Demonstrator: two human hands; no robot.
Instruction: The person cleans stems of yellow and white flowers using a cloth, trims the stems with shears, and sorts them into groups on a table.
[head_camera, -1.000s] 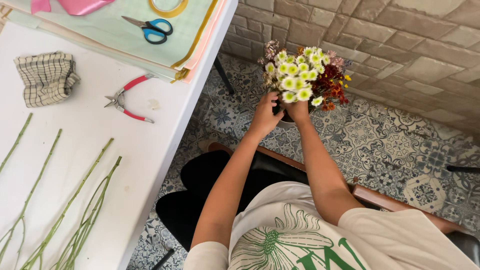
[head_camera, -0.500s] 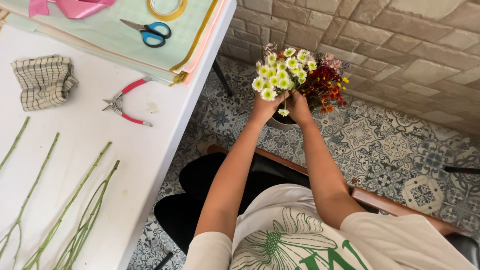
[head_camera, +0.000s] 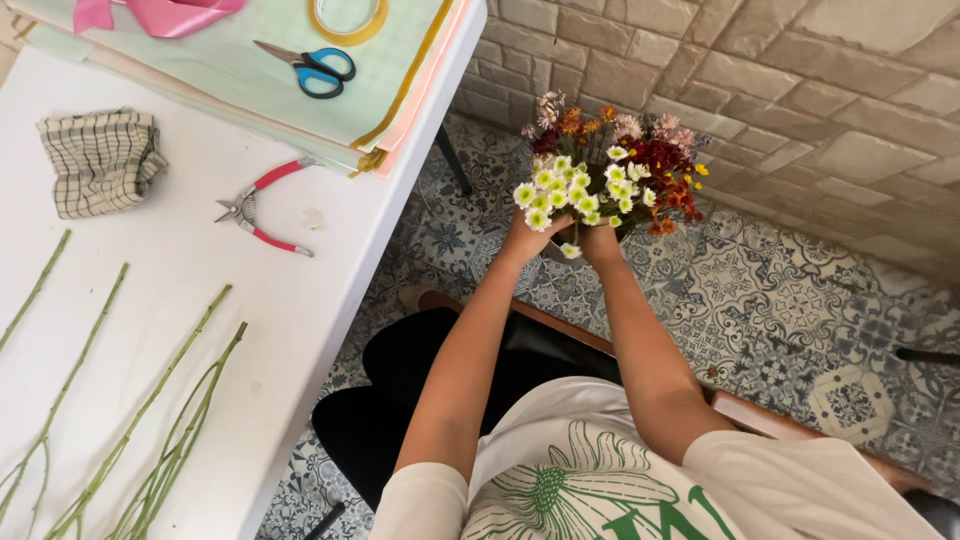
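Both the left hand (head_camera: 527, 240) and the right hand (head_camera: 600, 240), side by side, were closed on a bunch of small white-and-yellow daisy flowers (head_camera: 575, 190), and just beyond them a pot of dried red and orange flowers (head_camera: 650, 165) might have tipped if the stems snagged.
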